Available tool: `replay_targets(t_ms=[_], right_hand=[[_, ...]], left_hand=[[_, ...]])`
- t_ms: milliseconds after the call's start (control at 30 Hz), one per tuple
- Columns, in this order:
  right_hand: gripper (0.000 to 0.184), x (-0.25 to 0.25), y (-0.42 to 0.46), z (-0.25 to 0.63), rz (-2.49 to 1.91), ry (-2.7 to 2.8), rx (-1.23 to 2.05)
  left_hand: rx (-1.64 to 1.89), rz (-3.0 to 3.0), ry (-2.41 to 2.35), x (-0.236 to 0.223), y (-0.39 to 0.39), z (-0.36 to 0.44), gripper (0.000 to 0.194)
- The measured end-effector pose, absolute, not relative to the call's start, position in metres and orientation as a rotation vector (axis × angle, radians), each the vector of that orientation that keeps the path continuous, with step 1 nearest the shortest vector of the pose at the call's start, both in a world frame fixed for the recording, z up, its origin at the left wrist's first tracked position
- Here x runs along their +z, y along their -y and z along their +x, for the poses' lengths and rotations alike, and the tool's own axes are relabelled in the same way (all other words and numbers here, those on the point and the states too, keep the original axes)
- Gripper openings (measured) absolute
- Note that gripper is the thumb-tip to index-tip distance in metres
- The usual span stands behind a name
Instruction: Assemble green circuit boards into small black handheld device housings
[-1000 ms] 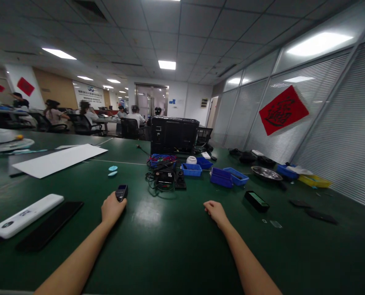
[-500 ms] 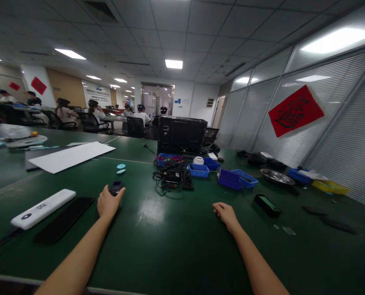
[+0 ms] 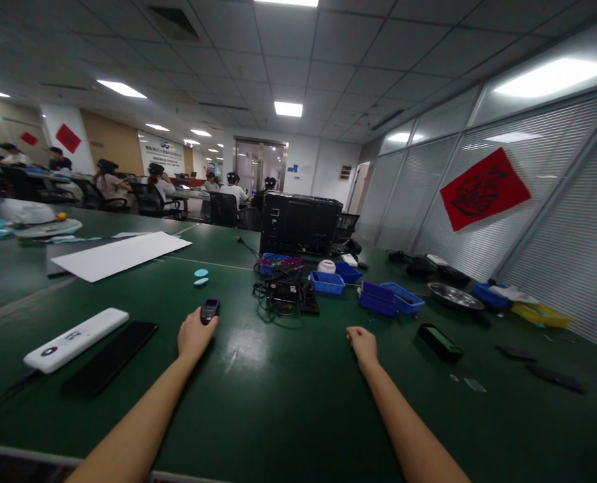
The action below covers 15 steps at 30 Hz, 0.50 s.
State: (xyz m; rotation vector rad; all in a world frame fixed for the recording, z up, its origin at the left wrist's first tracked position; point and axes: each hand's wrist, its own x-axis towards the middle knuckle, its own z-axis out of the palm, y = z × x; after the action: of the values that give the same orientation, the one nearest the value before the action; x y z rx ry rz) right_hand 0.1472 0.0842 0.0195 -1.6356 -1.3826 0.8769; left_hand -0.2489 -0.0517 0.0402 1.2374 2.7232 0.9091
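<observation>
My left hand [image 3: 194, 335] rests on the green table [image 3: 288, 402] with its fingers wrapped round a small black device with a little screen [image 3: 209, 310], which sticks out past the knuckles. My right hand [image 3: 363, 345] lies on the table to the right, fingers curled into a loose fist with nothing visible in it. A tangle of black cables and a small black box [image 3: 284, 295] lies just beyond, between the two hands. A dark rectangular device with a green face [image 3: 439, 341] sits to the right of my right hand.
A white remote-shaped bar [image 3: 74, 339] and a black slab [image 3: 110, 365] lie at the left. Blue bins [image 3: 392, 298], a white ball [image 3: 326, 266], a black computer case [image 3: 299, 224], a metal bowl [image 3: 454, 296] and a white sheet [image 3: 120, 255] stand farther back. People sit at distant desks.
My left hand with the black device shifted slightly right and forward. The right hand stayed curled in place. The view drifted a little.
</observation>
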Motion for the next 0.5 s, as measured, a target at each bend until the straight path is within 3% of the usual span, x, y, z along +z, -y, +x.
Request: replay_targets(t_ms=[100, 500], right_hand=[[0.026, 0.008, -0.084, 0.14, -1.545, 1.51, 0.675], [0.028, 0.003, -0.085, 0.141, -1.403, 1.654, 0.764]], left_hand=[[0.9, 1.341, -2.679, 0.038, 0.049, -0.234, 0.058], [0.912, 1.709, -2.406, 0.02, 0.042, -0.172, 0.059]])
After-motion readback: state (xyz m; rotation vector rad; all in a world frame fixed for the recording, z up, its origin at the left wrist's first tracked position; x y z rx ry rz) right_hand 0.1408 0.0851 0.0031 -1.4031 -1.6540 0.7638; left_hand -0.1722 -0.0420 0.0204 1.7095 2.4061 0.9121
